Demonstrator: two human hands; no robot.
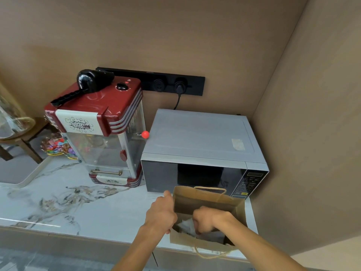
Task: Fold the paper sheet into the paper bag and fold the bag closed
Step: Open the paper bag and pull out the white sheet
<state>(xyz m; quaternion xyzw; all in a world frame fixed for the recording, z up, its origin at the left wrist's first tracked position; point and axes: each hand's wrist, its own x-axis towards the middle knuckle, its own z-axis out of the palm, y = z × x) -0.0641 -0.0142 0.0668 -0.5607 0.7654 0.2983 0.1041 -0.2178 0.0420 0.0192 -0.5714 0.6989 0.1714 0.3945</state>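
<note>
A brown paper bag [203, 198] with twisted paper handles stands open on the marble counter, in front of the microwave. My left hand [162, 212] grips the bag's left edge. My right hand [207, 219] reaches down inside the bag with its fingers closed on the white paper sheet [185, 225], which lies crumpled in the bag and is partly hidden by the hand and the front wall.
A silver microwave [199, 137] stands directly behind the bag, against the right wall. A red popcorn machine [101, 122] is to its left. The marble counter [68, 204] stretches left; its front edge runs just below the bag. A wooden stand sits far left.
</note>
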